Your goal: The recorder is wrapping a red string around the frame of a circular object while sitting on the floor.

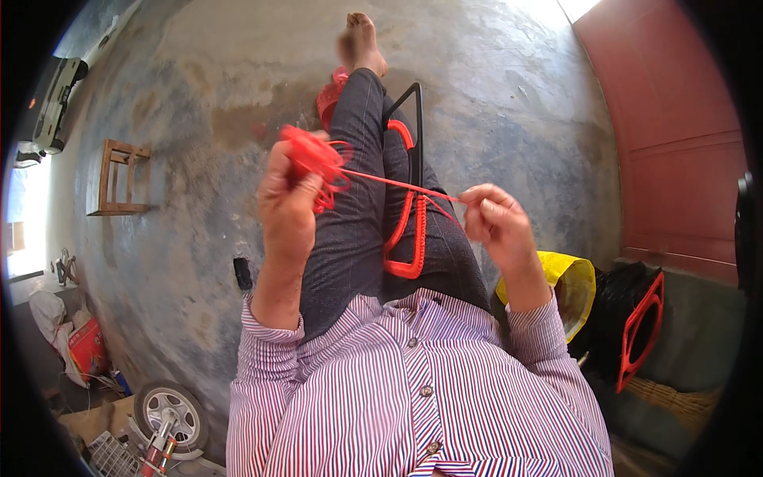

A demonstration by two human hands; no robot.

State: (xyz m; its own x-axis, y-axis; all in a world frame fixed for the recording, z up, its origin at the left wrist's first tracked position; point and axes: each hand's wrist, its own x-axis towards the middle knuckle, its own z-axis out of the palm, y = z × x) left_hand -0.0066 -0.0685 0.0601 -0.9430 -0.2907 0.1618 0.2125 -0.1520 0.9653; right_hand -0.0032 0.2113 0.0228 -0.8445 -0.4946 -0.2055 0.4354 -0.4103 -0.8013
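My left hand (pixel 288 211) is closed around a loose bundle of red cord (pixel 300 153), its loops sticking out past the fingers. From the bundle a strand runs taut across my thighs to my right hand (pixel 501 222), which pinches it between thumb and fingertips. Between the hands, a narrow black frame (pixel 416 139) lies on my legs. Red cord is wrapped closely around its near end (pixel 407 269) and around a short part higher up. A second short length of cord slants from the frame toward my right hand; where it ends is hidden.
A small wooden stool (pixel 121 179) lies on the concrete floor to the left. At the right are a yellow bag (pixel 574 290), a black piece with a red-wrapped frame (pixel 642 330) and a red door (pixel 668 127). A wheel (pixel 169 415) is at lower left.
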